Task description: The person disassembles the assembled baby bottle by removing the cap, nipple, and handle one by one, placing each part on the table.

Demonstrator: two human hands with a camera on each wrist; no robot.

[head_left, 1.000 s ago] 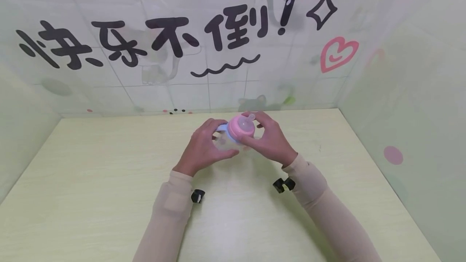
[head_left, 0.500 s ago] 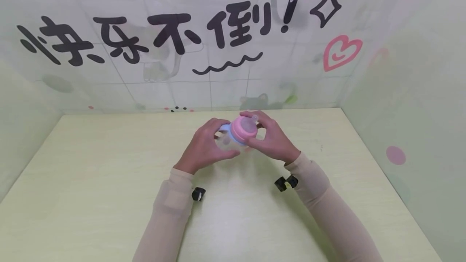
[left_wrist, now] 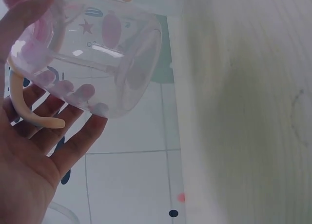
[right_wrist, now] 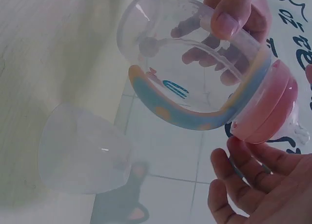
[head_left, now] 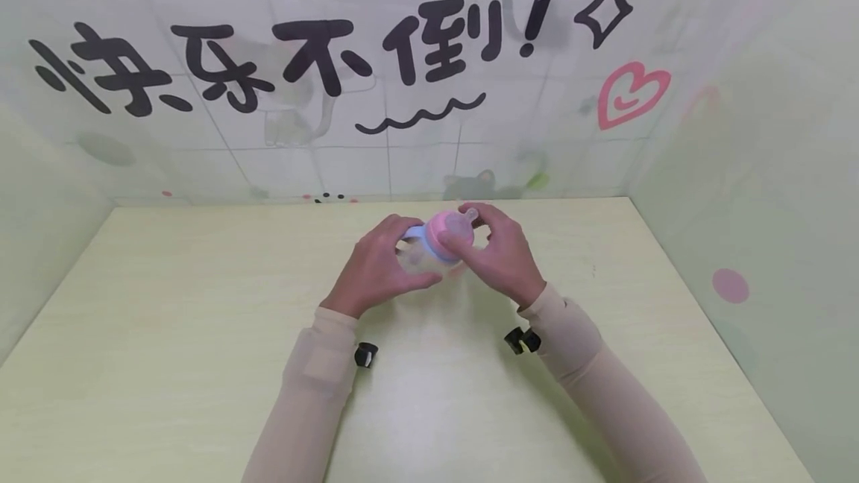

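Note:
Above the table, both hands are on a clear baby bottle (right_wrist: 168, 99), tilted with its teat toward the right. My left hand (head_left: 372, 267) holds the see-through body; fingers and thumb spread round it in the left wrist view. My right hand (head_left: 503, 256) grips the pink collar (head_left: 438, 229) in the head view, thumb across the near side and fingers behind. The right wrist view has the right fingertips at the collar's edge. A drinking straw (right_wrist: 195, 44) runs inside the bottle. Its curved handles, one blue and orange handle (right_wrist: 175, 119), stick out at the sides.
A translucent cap (right_wrist: 85, 153) stands on the pale wooden table (head_left: 201, 364) near the back wall. Printed wall panels (head_left: 302, 170) border the table at the back and both sides. Small black camera mounts (head_left: 365, 355) sit at the wrists.
The right hand has shifted its hold on the collar: its thumb slid right along the near side, then came back up over the collar. The left hand and bottle have barely moved.

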